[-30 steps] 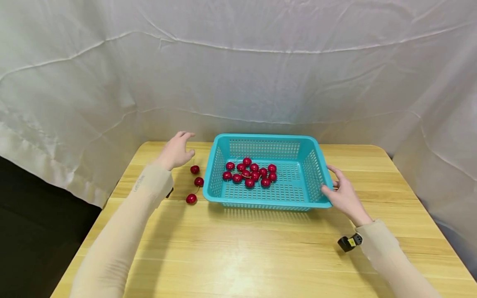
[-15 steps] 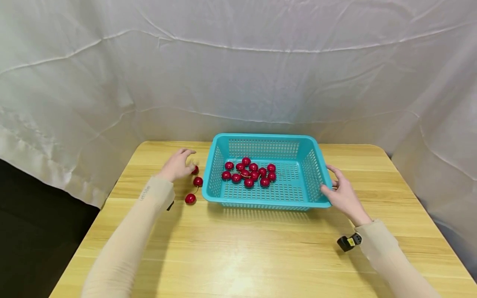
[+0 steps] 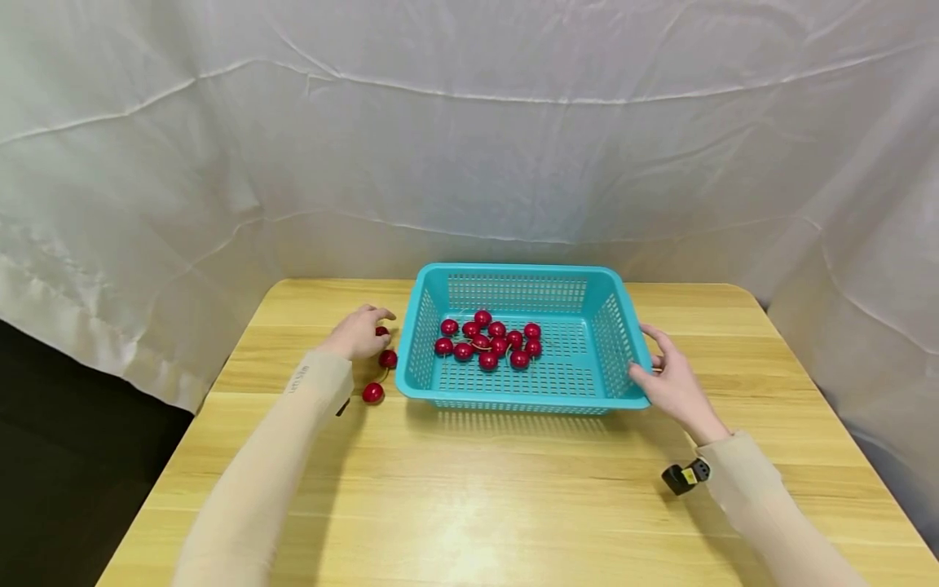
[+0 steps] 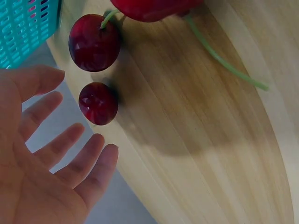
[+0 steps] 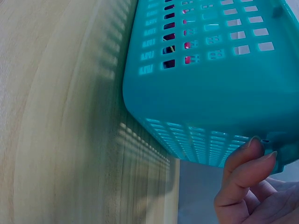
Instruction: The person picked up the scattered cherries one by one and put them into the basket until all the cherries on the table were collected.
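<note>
My left hand [image 3: 357, 333] is low over the table, left of the blue plastic basket [image 3: 528, 403]. In the left wrist view its fingers are spread and slightly bent. They curve near the farthest loose cherry [image 4: 98, 103], with a gap between them and nothing in the grasp. A second cherry [image 4: 94, 43] and a third cherry [image 4: 156, 8] with a green stem lie closer to the wrist camera. At the opposite end, my right hand [image 3: 673, 381] grips the basket's right rim between thumb and fingers. Several red cherries [image 3: 498, 347] lie inside the basket, mostly toward its left half.
The wooden table [image 3: 469, 497] extends around the basket. A pale curtain [image 3: 469, 179] hangs behind the table and at both sides. Dark fabric [image 3: 66, 465] covers the area beyond the left table edge. A small black camera [image 3: 681, 479] is on the right wrist.
My left hand has come down and slightly toward me and right, reaching the farthest loose cherry, which it now partly covers. The right hand keeps its grip, and the cherries stay in place.
</note>
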`<state>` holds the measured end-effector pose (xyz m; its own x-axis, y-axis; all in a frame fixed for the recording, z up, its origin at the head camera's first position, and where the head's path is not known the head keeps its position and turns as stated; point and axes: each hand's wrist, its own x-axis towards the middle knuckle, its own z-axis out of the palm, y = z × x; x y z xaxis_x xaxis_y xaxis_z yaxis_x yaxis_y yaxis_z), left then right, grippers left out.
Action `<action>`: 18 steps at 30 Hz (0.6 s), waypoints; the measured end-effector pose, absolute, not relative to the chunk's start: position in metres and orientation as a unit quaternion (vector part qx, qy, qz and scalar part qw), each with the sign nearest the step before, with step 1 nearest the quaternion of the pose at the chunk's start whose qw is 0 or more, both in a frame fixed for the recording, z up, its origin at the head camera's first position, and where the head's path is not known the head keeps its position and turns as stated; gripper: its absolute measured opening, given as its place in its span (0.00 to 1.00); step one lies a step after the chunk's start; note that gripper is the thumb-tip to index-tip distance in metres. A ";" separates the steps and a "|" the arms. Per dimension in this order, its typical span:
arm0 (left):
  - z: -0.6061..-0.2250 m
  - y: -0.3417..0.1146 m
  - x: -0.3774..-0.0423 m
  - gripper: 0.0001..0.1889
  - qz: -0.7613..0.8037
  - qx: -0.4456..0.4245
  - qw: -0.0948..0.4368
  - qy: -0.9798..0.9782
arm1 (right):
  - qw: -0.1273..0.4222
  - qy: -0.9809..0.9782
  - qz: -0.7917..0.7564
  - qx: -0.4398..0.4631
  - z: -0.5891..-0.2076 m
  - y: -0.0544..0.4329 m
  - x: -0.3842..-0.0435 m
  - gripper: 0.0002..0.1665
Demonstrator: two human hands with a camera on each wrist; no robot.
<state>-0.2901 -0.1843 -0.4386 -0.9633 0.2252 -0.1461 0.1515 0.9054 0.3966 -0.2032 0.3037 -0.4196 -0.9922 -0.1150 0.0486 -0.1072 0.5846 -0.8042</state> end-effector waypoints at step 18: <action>-0.450 -0.185 -0.293 0.19 0.173 0.113 0.130 0.970 | 0.011 0.889 -0.454 -0.058 -0.420 0.305 -0.203 0.43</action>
<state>-0.2932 -0.1852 -0.4500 -0.9407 0.2639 -0.2132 0.1738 0.9146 0.3651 -0.2027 0.3048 -0.4202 -0.9931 -0.1126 0.0339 -0.0935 0.5811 -0.8085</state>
